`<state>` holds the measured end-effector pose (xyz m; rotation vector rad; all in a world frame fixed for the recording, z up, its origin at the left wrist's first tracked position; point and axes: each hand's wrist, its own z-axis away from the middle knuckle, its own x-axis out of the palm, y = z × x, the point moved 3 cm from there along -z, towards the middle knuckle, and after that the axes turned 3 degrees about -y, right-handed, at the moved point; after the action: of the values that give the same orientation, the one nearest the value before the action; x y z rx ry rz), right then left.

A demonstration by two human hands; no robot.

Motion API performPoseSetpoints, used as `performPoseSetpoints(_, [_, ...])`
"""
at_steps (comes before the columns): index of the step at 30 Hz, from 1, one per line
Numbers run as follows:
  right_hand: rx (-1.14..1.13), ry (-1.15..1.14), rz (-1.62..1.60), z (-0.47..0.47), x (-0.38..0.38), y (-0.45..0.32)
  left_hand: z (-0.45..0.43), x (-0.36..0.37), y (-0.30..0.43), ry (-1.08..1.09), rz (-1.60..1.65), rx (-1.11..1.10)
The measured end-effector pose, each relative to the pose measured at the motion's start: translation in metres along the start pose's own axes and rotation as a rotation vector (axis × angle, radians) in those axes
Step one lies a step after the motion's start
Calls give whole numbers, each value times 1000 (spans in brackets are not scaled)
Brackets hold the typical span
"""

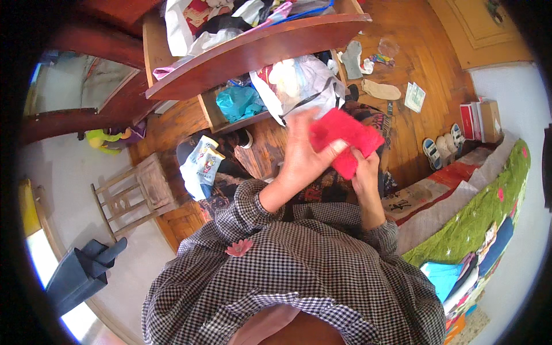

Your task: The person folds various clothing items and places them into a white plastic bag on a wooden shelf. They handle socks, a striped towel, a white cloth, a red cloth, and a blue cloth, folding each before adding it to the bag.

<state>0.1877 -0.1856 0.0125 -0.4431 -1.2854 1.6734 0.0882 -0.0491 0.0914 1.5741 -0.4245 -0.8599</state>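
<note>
A fuzzy red cloth item, perhaps a sock, is held up in front of me. My left hand has its thumb laid on the red item's near face, with its fingers raised and blurred at the left side. The lower right corner is pinched by my right hand. A pair of light blue socks with a cartoon print lies over my leg on the left. Beyond my hands, a white printed plastic bag fills part of a lower open drawer, beside a teal plastic bag.
An upper open drawer full of bags and cloth juts out above. Socks and papers lie on the wooden floor. Slippers stand near boxes at right, beside a bed with a green cover. A wooden chair is at left.
</note>
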Motion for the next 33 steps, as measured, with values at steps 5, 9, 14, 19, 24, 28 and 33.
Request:
performPoseSetpoints(5, [-403, 191, 491, -40, 46, 41, -24, -20, -30, 342, -526, -4])
performPoseSetpoints(9, [-683, 38, 761, -45, 110, 56, -32, -30, -85, 250, -401, -198])
performPoseSetpoints(14, [-25, -460, 77, -65, 119, 70, -26, -45, -84, 352, -275, -68])
performPoseSetpoints(19, [9, -813, 682, -101, 147, 103, -27, -55, -50, 345, -220, -100])
performPoseSetpoints(24, [271, -665, 442, -121, 136, 149, -16, -52, -86, 272, -271, -82])
performPoseSetpoints(28, [-153, -806, 1101, -151, 189, 161, -8, -58, -105, 259, -274, -54])
performPoseSetpoints(33, [-614, -575, 654, -160, 190, 177, -8, -72, -105, 275, -377, -138])
